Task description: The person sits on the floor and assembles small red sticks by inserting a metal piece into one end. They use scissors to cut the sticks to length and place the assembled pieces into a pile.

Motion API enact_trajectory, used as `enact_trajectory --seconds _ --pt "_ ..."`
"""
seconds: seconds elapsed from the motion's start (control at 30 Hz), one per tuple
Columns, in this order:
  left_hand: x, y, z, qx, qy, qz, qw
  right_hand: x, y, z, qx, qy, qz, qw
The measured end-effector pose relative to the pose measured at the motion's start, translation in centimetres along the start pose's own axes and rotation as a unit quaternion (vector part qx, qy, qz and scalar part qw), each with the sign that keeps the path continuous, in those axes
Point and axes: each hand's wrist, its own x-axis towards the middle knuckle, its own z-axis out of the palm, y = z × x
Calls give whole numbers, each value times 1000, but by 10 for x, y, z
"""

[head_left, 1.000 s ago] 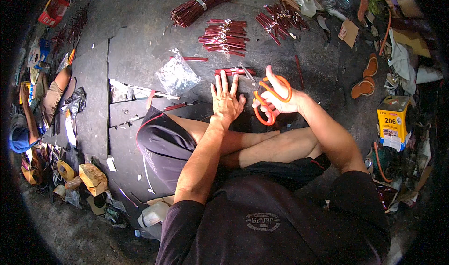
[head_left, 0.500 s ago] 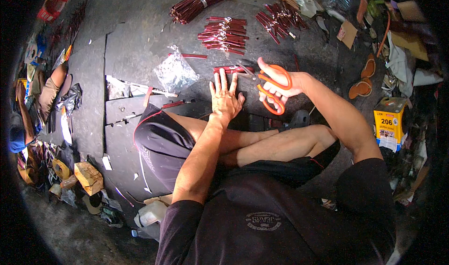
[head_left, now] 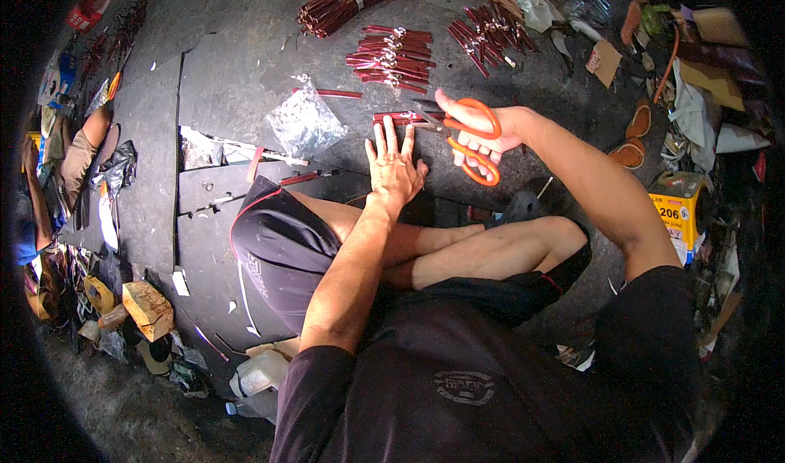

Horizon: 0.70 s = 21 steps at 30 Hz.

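Note:
My left hand [head_left: 394, 171] lies flat with fingers stretched out, the fingertips pressing on a short dark red strip [head_left: 407, 118] on the dark floor. Orange-handled scissors [head_left: 488, 116] are gripped in my right hand [head_left: 509, 129], thumb extended along them. Their blades stand apart at the right end of the strip; whether they touch it I cannot tell. Just beyond, a neat stack of dark red strips with shiny metal fittings [head_left: 391, 77] runs away from me. A clear plastic bag [head_left: 307, 121] with small shiny contents sits left of my left hand, near a single loose strip [head_left: 327, 93].
Farther off lie a tied bundle of dark red strips [head_left: 353, 4] and a looser pile [head_left: 491, 38]. Sandals [head_left: 635, 138] and a yellow box [head_left: 679, 210] stand at the right. A gap in the floor panels [head_left: 214, 151] and another person's arm [head_left: 86, 140] are at the left.
My right hand has moved the scissors slightly left, bringing the blades nearer the strip's right end. My left hand stays pressed on the strip. The view has shifted slightly.

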Motion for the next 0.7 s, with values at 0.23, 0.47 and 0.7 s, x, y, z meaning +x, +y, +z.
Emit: enact_trajectory --seconds 0.23,0.47,0.7 --pt "-11 31 -19 -136 123 -43 982 0 -10 -10 87 -80 20 993" --pt "-3 64 -17 -869 -165 -173 434 -1 -18 -12 132 -130 27 982" --pt "4 59 -28 -877 -177 -215 392 20 -23 -37 161 -212 59 962"
